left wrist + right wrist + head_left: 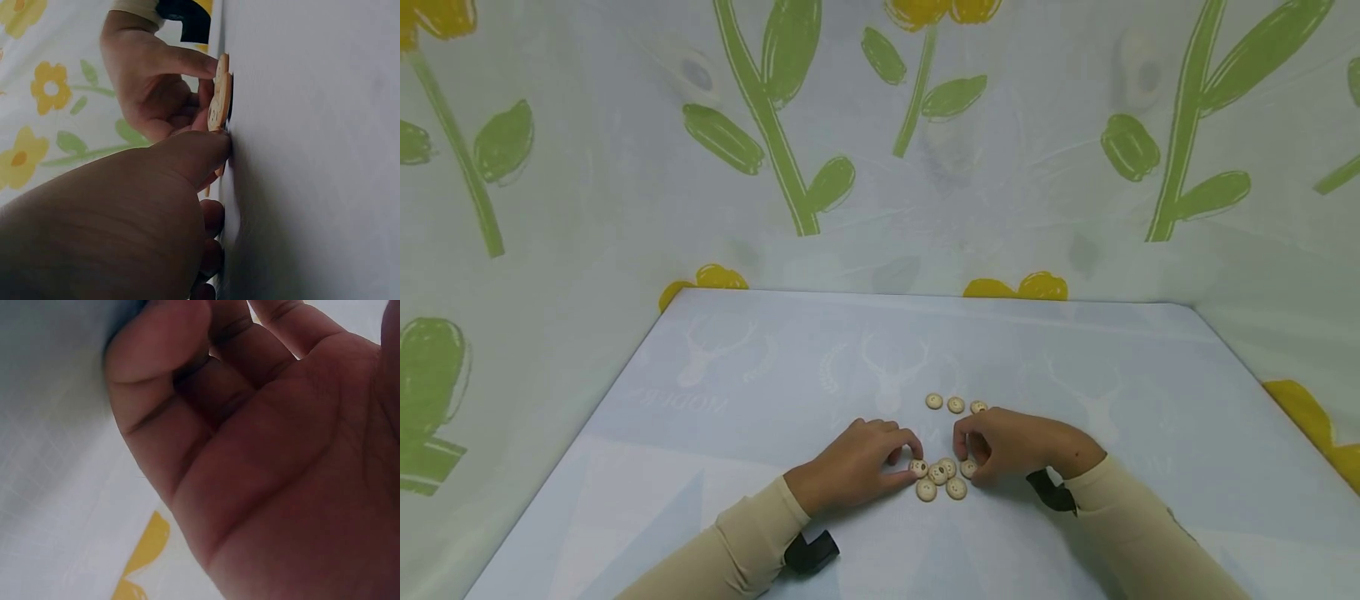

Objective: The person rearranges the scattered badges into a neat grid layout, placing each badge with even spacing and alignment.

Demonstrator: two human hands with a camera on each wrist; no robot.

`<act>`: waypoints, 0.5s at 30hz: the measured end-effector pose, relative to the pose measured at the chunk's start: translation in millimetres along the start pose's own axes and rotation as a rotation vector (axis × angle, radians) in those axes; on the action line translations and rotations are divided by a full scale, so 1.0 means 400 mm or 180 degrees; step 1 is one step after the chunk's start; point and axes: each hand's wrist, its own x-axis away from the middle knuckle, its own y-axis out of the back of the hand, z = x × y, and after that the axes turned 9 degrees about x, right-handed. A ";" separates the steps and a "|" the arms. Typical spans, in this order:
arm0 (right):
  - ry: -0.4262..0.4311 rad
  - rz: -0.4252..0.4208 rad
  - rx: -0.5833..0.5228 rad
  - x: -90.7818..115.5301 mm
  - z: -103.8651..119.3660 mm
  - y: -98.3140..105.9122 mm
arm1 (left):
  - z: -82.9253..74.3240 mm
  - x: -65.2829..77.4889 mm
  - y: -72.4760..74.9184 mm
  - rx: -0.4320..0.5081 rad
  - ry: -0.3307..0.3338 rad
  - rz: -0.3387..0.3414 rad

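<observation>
In the head view, several pale, round wooden discs with small dark marks lie clustered on the table. My left hand pinches the disc at the cluster's left edge between thumb and curled forefinger. At the right edge, my right hand has thumb and forefinger around another disc. Between them, a middle disc overlaps the one behind it, with two more in front. The left wrist view shows the discs edge-on between both hands. My right palm fills the right wrist view, hiding the disc there.
Beyond the cluster, three more discs stand in a short row, the rightmost close to my right knuckles. A pale printed cover lies over the table. Behind it hangs a flower-patterned curtain. Each wrist carries a black strap piece.
</observation>
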 end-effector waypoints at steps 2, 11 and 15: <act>0.0015 -0.0002 -0.0002 0.002 0.002 0.000 | 0.000 0.000 -0.001 0.0003 -0.0006 -0.0001; 0.0089 -0.0039 0.0012 0.004 0.009 0.002 | -0.002 0.003 0.000 0.0035 -0.0014 -0.0016; 0.0042 -0.0052 0.0042 0.004 0.009 0.001 | -0.003 0.003 0.001 0.0033 -0.0006 -0.0005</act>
